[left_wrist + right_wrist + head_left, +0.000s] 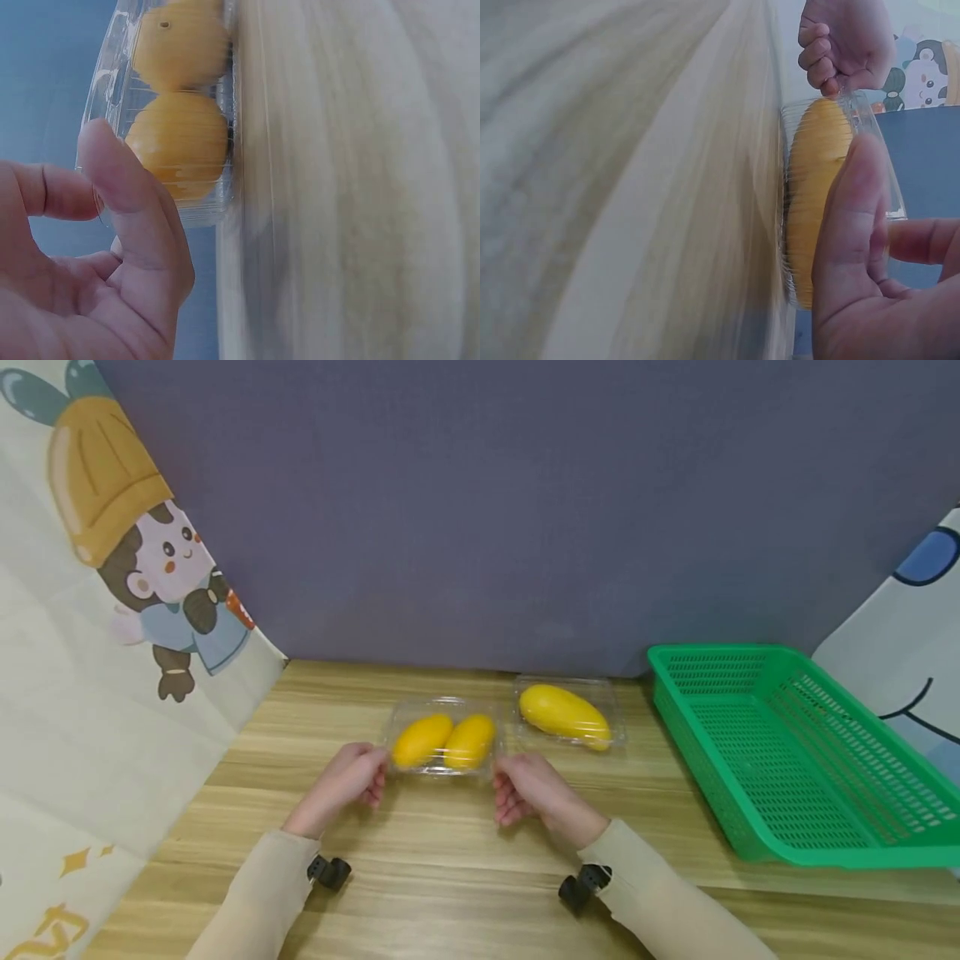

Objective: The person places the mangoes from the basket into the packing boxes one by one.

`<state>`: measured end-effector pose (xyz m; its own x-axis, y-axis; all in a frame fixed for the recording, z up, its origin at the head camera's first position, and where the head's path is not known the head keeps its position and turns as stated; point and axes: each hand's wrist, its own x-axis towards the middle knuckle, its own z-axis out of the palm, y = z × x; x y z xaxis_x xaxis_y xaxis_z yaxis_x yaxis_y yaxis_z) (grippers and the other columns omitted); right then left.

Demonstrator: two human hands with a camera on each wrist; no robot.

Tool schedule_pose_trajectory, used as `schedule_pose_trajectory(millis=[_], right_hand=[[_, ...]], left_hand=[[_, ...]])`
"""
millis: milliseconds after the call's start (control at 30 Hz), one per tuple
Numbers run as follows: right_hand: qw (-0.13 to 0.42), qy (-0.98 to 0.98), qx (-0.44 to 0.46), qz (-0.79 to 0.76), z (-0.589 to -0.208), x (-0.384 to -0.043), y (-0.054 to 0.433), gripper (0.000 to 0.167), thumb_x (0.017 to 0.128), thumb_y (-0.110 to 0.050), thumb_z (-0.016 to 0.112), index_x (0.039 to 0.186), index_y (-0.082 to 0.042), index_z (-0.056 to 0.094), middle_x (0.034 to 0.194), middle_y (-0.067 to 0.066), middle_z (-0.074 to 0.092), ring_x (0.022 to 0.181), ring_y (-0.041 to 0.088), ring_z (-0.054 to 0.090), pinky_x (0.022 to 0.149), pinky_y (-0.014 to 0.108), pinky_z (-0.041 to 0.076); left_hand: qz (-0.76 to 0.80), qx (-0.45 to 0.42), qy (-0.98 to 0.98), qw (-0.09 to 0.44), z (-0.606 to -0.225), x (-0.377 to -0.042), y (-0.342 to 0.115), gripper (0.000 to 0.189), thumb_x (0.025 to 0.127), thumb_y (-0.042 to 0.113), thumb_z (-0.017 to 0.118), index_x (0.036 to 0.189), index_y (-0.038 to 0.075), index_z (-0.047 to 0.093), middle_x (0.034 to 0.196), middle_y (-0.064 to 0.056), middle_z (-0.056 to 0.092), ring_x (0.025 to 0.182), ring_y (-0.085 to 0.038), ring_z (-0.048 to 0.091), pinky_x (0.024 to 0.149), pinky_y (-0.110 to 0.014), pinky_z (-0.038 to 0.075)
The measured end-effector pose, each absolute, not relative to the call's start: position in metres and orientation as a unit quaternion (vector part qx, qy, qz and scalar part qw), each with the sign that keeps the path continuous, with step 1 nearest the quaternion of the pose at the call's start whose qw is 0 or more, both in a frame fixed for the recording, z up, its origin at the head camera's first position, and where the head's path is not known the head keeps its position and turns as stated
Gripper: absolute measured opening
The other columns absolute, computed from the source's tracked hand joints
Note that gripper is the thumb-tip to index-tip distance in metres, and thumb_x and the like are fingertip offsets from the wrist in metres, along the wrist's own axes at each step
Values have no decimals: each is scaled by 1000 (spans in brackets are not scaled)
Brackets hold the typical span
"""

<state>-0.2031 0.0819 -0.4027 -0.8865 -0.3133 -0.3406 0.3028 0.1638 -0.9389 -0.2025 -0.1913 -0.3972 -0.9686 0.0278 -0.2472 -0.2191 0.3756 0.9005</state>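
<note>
A clear plastic clamshell box point(442, 703) sits on the table with two yellow mangoes inside, a left mango point(422, 741) and a right mango point(470, 742). My left hand point(354, 777) pinches the box's near left edge between thumb and index finger; the left wrist view shows the thumb point(112, 165) over the rim. At the near right corner, my right hand point(534, 789) has its thumb point(851, 202) and index finger on the edge in the same kind of pinch. The other fingers of both hands are curled below the rim.
Behind and to the right stands a second clear box point(618, 727) with one longer yellow mango point(564, 714). A green plastic basket point(705, 777) stands at the right. A dark panel point(480, 527) closes off the back, and a patterned cloth point(90, 693) hangs at the left.
</note>
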Motion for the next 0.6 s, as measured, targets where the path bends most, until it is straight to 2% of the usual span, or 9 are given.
schedule_pose_trajectory(millis=[333, 600], right_hand=[[222, 690, 25, -689, -404, -217, 76, 32, 92, -19, 46, 94, 12, 54, 61, 7, 55, 50, 21, 62, 54, 37, 57], [223, 664, 35, -713, -404, -225, 71, 33, 94, -21, 47, 97, 12, 52, 63, 7, 55, 51, 20, 61, 59, 39, 57]], left_hand=[[570, -69, 812, 102, -399, -217, -189, 25, 88, 17, 45, 89, -6, 52, 69, -9, 51, 53, -20, 52, 52, -34, 53], [575, -78, 810, 89, -401, -228, -189, 29, 90, 21, 43, 95, -6, 52, 74, -11, 53, 57, -20, 53, 55, -33, 54]])
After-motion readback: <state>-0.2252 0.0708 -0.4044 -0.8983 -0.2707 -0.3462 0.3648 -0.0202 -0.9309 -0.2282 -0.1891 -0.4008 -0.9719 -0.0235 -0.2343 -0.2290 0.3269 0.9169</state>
